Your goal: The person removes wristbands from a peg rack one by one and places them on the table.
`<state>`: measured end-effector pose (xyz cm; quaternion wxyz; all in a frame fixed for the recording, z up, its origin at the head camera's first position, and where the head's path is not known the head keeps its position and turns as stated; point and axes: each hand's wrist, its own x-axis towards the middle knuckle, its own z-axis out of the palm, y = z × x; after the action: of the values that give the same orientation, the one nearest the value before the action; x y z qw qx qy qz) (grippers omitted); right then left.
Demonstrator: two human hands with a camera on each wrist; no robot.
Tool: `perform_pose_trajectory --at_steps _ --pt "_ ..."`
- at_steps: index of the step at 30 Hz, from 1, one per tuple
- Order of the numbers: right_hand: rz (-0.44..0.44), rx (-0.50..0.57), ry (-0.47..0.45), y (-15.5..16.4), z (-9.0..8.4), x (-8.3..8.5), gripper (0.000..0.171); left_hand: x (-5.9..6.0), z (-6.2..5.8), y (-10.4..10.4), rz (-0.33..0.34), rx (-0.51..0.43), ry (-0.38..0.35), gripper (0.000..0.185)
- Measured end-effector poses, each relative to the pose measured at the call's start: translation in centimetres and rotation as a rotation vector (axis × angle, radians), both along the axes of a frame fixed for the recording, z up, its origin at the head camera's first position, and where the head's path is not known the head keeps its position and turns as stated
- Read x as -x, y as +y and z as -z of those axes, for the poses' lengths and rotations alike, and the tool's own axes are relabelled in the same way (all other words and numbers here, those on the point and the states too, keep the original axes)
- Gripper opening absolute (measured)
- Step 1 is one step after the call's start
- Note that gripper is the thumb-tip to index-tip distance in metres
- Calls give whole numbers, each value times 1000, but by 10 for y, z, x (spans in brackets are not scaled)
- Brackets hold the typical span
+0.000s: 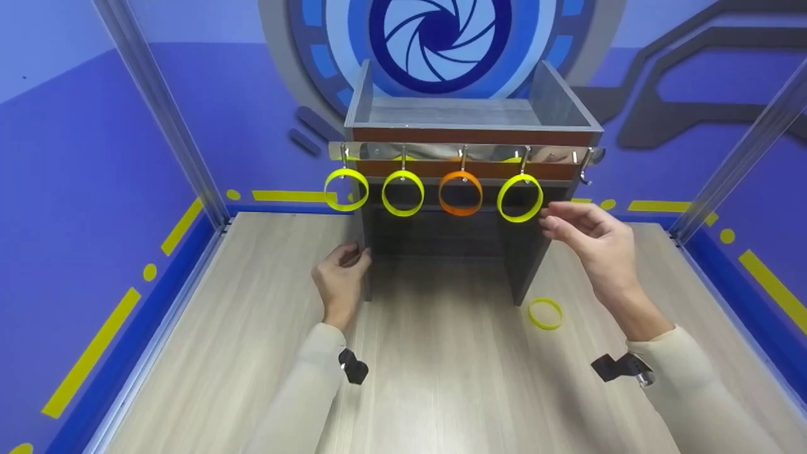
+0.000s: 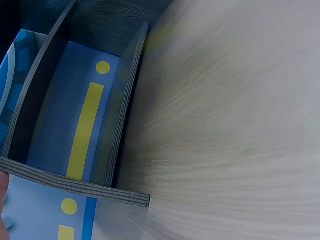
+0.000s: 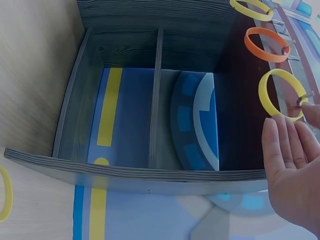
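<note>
A grey wooden shelf unit (image 1: pixel 542 252) carries a metal hook rail (image 1: pixel 492 151) along its top front. From the rail hang two yellow rings (image 1: pixel 403 194) at the left, an orange ring (image 1: pixel 462 193), and another yellow ring (image 1: pixel 521 198) at the right. My right hand (image 1: pixel 592 239) is beside that right-hand ring, fingers extended and thumb apart; in the right wrist view its fingertips (image 3: pixel 280 122) are at the ring's lower edge. My left hand (image 1: pixel 340 277) has bent fingers against the shelf's left side panel; whether it pinches the edge is hidden. Only a sliver of skin (image 2: pixel 3 200) shows in the left wrist view.
One more yellow ring (image 1: pixel 545 313) lies on the wood-grain tabletop (image 1: pixel 441 378), right of the shelf's right panel. At the rail's right end is a further hook (image 1: pixel 586 167). Blue printed walls (image 1: pixel 82 189) with metal corner posts (image 1: pixel 164 113) enclose the table.
</note>
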<state>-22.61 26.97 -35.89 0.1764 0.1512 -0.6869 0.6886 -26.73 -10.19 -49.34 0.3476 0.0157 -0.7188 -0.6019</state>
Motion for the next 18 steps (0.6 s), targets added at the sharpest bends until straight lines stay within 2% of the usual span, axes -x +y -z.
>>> perform_pose_trajectory --at_steps 5,18 --pt "11 26 -9 -2 2 7 36 0 -1 0 10 -8 -2 14" --pt "-43 57 -37 -9 4 20 38 -1 1 -1 -3 33 -1 15"
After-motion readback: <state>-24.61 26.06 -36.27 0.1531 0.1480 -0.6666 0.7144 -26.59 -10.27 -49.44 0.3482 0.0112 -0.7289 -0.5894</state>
